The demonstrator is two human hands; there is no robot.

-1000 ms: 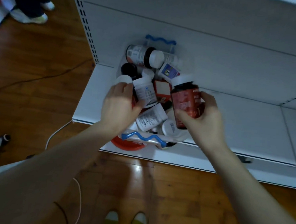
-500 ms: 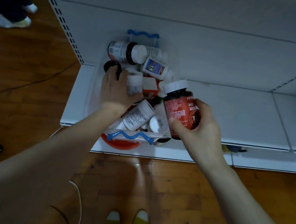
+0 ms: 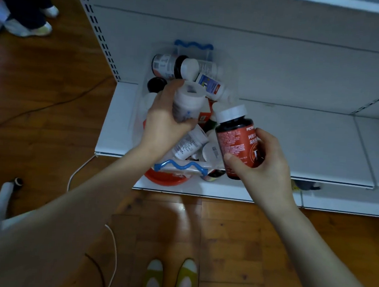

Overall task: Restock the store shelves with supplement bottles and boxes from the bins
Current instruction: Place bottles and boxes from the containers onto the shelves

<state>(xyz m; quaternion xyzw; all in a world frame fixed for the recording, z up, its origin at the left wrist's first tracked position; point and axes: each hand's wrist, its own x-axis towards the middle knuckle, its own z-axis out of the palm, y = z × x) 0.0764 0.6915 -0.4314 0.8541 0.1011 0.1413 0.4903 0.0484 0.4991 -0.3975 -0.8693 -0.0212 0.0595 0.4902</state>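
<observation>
Both hands are loaded! The left hand (image 3: 165, 121) is wrapped round a white bottle (image 3: 188, 103), holding it over the pile in the clear bin (image 3: 178, 166) (the one with wavy blue handles). The right hand (image 3: 267, 166) is clamped on a dark bottle with a red label and white cap (image 3: 234, 142), tilted slightly, at the bin's near right corner. The bin sits at the left end of the white bottom shelf (image 3: 296, 142), crammed with bottles lying every way; a blue-labelled white bottle (image 3: 208, 84) lies toward its far end. A red dish (image 3: 165, 180) peeks out beneath the near end.
</observation>
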